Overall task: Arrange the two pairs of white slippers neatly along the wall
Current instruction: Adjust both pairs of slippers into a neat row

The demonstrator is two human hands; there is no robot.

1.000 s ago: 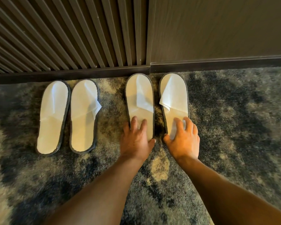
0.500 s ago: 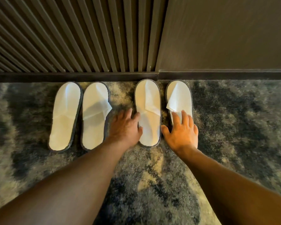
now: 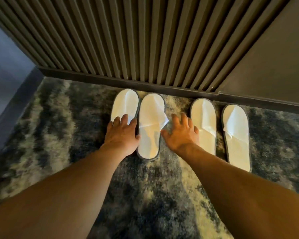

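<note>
Four white slippers with grey rims lie toes to the wall on the carpet, in two pairs. In the left pair, my left hand (image 3: pixel 122 135) lies flat on the heel half of the leftmost slipper (image 3: pixel 125 104), fingers apart and thumb at its right edge. The second slipper (image 3: pixel 150 121) sits close beside it. My right hand (image 3: pixel 181 133) is spread over the carpet gap between the pairs, its thumb side at the second slipper's right edge. The third slipper (image 3: pixel 204 116) and the fourth slipper (image 3: pixel 236 135) lie untouched on the right.
A dark baseboard (image 3: pixel 145 85) runs under a slatted wall panel (image 3: pixel 136 40), with a plain dark panel (image 3: pixel 274 57) to the right. A side wall (image 3: pixel 5 66) closes the left corner. The mottled grey carpet (image 3: pixel 154 195) stretches toward me.
Both hands left the right pair and moved left. The left hand now rests on the leftmost slipper and the right hand sits beside the second one. The view swung left too.
</note>
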